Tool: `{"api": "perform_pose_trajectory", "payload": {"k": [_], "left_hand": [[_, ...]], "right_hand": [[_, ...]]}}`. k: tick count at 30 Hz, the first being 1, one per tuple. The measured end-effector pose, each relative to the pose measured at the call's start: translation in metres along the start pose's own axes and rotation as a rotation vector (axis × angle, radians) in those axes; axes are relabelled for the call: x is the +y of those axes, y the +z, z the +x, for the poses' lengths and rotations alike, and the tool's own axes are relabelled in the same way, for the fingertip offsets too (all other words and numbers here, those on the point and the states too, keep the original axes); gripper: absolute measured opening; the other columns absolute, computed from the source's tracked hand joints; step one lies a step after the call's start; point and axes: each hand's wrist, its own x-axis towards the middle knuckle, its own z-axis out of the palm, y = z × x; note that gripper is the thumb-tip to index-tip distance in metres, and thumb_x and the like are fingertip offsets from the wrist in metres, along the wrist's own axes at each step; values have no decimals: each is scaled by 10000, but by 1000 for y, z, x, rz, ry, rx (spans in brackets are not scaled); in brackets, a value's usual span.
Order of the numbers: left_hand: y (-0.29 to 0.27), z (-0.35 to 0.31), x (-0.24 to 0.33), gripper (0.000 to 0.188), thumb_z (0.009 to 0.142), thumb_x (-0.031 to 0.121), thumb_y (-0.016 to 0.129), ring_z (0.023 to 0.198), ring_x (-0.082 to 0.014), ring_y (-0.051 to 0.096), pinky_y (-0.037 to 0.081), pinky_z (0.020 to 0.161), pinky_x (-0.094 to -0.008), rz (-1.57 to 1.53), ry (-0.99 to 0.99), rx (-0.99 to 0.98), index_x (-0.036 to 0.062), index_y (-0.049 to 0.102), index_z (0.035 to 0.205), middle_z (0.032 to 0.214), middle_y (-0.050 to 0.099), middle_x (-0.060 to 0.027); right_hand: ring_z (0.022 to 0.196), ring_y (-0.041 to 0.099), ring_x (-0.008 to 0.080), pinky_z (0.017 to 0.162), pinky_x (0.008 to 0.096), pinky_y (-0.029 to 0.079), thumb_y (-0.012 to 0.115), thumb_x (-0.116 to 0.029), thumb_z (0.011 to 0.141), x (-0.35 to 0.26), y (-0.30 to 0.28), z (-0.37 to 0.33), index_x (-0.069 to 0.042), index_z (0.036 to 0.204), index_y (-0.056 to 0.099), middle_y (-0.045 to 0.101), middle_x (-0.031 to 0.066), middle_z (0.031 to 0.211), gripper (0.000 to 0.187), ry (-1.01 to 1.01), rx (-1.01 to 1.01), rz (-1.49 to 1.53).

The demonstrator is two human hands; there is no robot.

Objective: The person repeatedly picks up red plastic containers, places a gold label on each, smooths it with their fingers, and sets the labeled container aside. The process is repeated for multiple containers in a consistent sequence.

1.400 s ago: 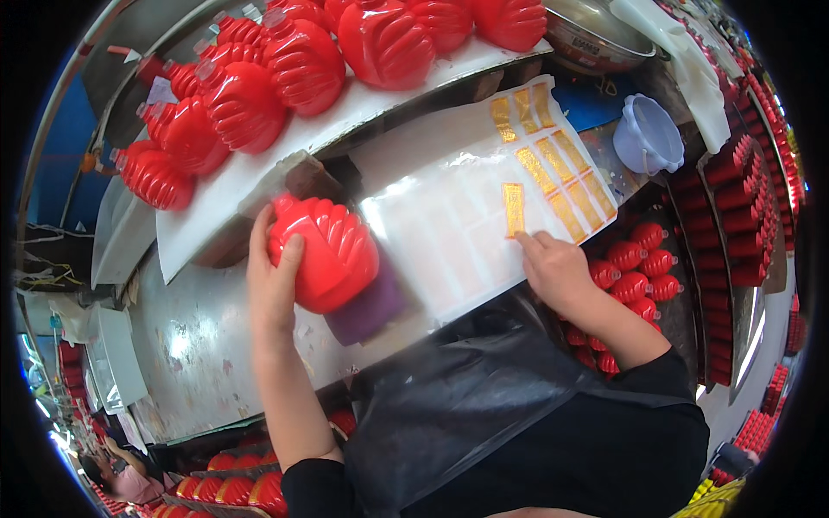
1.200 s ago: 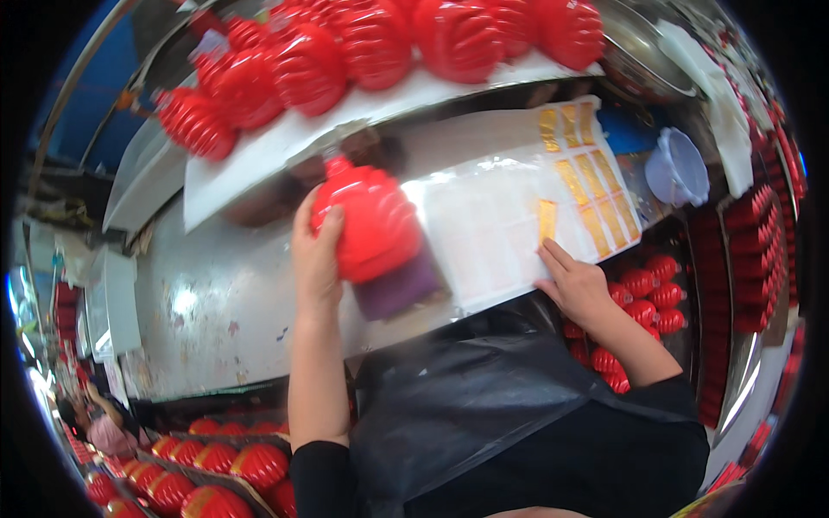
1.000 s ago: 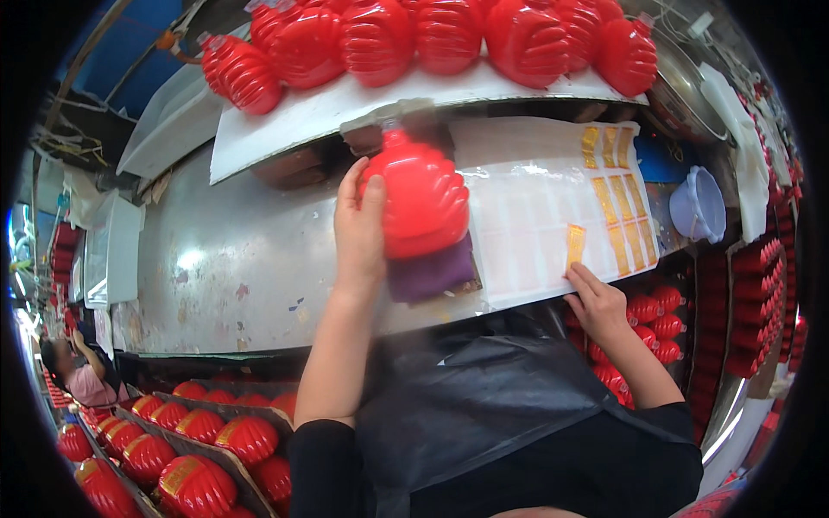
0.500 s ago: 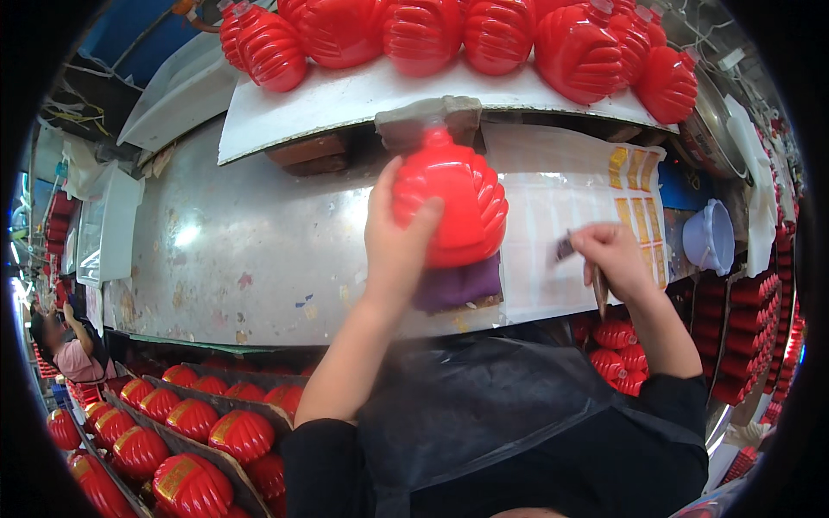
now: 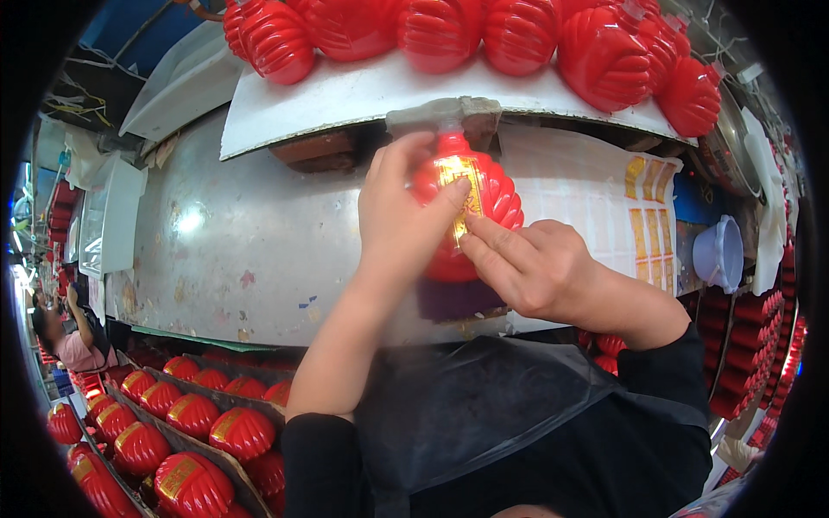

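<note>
A glossy red ribbed bottle (image 5: 503,192) with a short clear neck lies in front of me, its neck toward a grey block (image 5: 445,112). Round its left side my left hand (image 5: 404,203) is closed, the thumb lying on a gold label (image 5: 460,173) on the bottle's face. My right hand (image 5: 540,266) presses its fingertips together at the label's lower end, against the bottle. Part of the label is covered by my fingers. Beneath the bottle is a folded purple cloth (image 5: 456,302).
A pale backing sheet (image 5: 566,186) with gold labels (image 5: 654,220) lies to the right, near a lavender bucket (image 5: 718,255). More red bottles (image 5: 439,34) line a white board (image 5: 345,97) at the back. Labelled red pieces (image 5: 192,485) fill boxes at lower left. A person (image 5: 78,337) is far left.
My right hand has moved left from above the backing sheet to the bottle, bringing a small strip. A gold label now shows on the bottle's formerly bare face. My left hand keeps its hold.
</note>
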Motion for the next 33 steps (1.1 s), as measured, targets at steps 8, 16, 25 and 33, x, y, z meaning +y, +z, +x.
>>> {"api": "perform_pose_trajectory", "payload": {"k": [8,16,25,33], "left_hand": [[2,-8,-5,553,827,222,831,1183,-314,642,492,1047,-422,-16,53,49,16,638,1303,1237,662,-163],[-14,-18,-4,644,853,306,761,1326,-419,515,404,1129,-509,531,530,-86,65,614,1431,1448,538,-223],[-14,-11,-2,712,849,318,776,1314,-453,517,415,1123,-529,531,450,-183,68,565,1481,1447,515,-259],[-16,-28,-21,904,901,400,715,1505,-467,376,310,1239,-525,326,374,-206,15,327,1621,1628,379,-283]], "right_hand": [[568,618,114,491,242,455,757,-112,849,-21,-6,-17,36,1058,769,768,236,1079,256,-77,-29,-125],[713,665,307,603,392,542,739,-169,929,17,9,0,-85,1266,715,644,125,907,348,500,101,356],[779,636,255,662,347,528,757,-174,914,30,20,5,-111,1378,695,610,137,1030,473,581,17,424],[845,630,172,731,298,543,795,-257,871,25,7,-18,-139,1530,564,538,149,1521,709,759,-120,713]]}}
